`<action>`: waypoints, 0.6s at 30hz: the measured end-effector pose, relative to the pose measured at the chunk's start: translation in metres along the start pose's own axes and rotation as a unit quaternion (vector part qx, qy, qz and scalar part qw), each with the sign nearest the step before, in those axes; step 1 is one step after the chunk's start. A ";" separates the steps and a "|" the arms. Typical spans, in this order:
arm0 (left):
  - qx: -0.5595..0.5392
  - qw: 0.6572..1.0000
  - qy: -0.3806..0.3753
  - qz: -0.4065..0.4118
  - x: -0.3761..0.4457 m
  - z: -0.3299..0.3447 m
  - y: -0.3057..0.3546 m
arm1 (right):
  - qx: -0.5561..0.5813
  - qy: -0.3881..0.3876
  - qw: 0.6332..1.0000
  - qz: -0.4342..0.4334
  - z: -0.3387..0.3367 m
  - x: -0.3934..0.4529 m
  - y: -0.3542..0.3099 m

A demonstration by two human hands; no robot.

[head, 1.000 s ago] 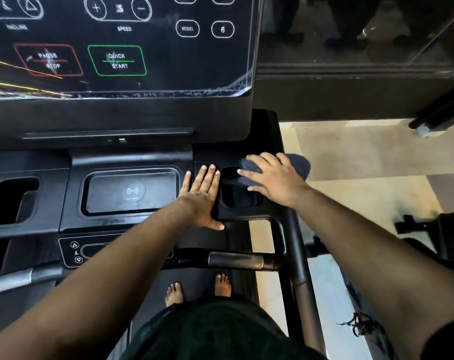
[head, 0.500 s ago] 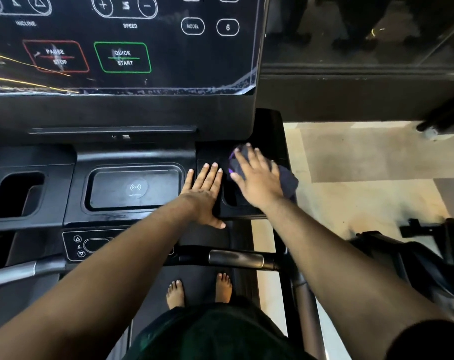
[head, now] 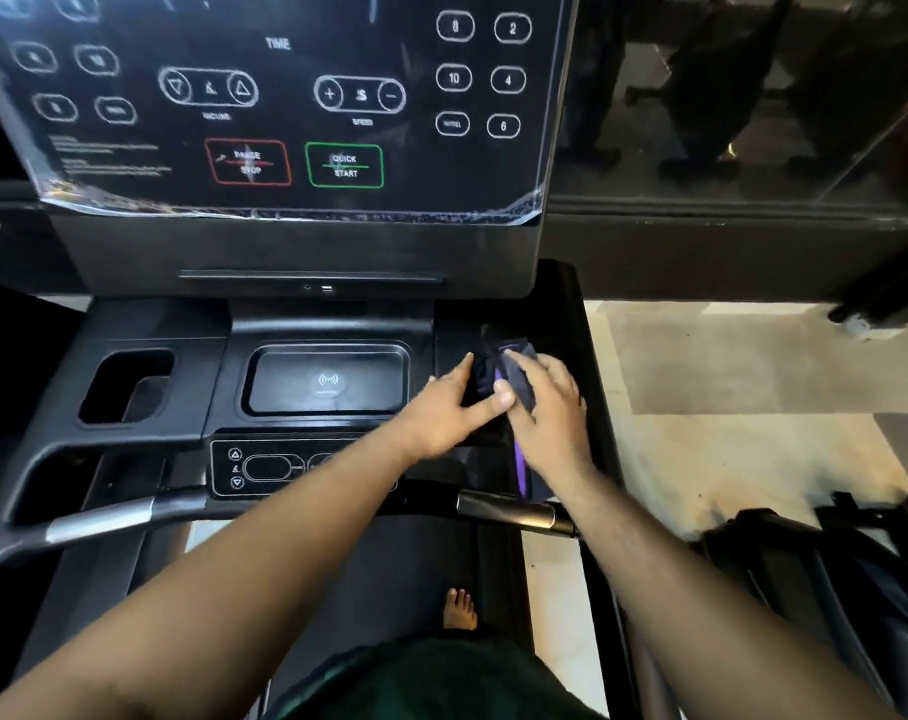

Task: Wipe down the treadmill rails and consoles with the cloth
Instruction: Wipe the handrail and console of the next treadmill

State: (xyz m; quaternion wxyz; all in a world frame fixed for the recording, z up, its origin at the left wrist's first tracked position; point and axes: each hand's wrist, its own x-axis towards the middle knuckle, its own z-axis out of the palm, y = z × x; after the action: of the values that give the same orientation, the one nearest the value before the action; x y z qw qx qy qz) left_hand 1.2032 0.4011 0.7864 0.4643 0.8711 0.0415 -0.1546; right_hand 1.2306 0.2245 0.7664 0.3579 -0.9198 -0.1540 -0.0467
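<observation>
Both hands meet over the right cup holder of the treadmill console [head: 306,241], just right of the wireless charging pad [head: 327,380]. The dark cloth [head: 514,379], with a purple edge, is bunched between them above the cup holder, and a strip of it hangs down below the right wrist toward the front handlebar [head: 509,511]. The right hand [head: 550,413] grips the cloth, its fingers [head: 524,363] curled over the top of the bundle. The left hand [head: 449,413] pinches the cloth's left side between thumb and forefinger. Above, the touch panel shows the red pause/stop button [head: 248,162] and the green quick start button [head: 345,166]. A bare foot [head: 459,608] stands on the treadmill belt [head: 405,579] below.
</observation>
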 end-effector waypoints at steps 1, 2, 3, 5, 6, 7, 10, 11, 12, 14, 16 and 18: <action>-0.097 0.995 0.011 -0.016 -0.007 0.001 0.003 | 0.023 0.002 1.000 0.014 0.000 -0.008 -0.011; -0.175 0.984 0.031 -0.018 -0.020 0.000 0.004 | 0.048 0.011 0.999 0.021 0.002 -0.019 -0.025; -0.233 0.971 0.044 -0.019 -0.031 -0.002 0.005 | 0.082 0.014 0.996 0.028 0.005 -0.027 -0.036; -0.323 0.944 0.067 -0.016 -0.053 -0.009 0.001 | 0.136 0.005 0.991 0.015 0.010 -0.042 -0.058; -0.355 0.931 0.084 -0.016 -0.062 -0.014 -0.002 | 0.157 -0.009 0.988 0.008 0.010 -0.049 -0.066; -0.372 0.923 0.102 -0.013 -0.075 -0.022 -0.008 | 0.173 -0.023 0.985 -0.003 0.013 -0.057 -0.078; -0.403 0.905 0.134 0.010 -0.110 -0.043 -0.028 | 0.223 -0.027 0.974 0.018 0.017 -0.075 -0.110; -0.416 0.900 0.129 0.015 -0.124 -0.050 -0.033 | 0.233 -0.015 0.971 0.047 0.019 -0.079 -0.120; -0.423 0.898 0.123 0.020 -0.141 -0.058 -0.042 | 0.245 -0.012 0.967 0.074 0.025 -0.083 -0.132; -0.434 0.893 0.117 0.022 -0.167 -0.070 -0.064 | 0.246 -0.029 0.964 0.092 0.034 -0.090 -0.153; -0.451 0.884 0.122 0.020 -0.188 -0.079 -0.083 | 0.255 -0.044 0.962 0.092 0.042 -0.096 -0.168; -0.459 0.877 0.142 -0.003 -0.217 -0.089 -0.107 | 0.304 -0.057 0.945 0.110 0.053 -0.107 -0.191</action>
State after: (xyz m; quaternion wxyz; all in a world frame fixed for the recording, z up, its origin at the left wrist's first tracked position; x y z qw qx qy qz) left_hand 0.9949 0.5504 0.8148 0.8009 0.5724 0.1756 0.0062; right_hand 1.0678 0.3667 0.8291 0.6143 -0.7794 -0.0793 0.0943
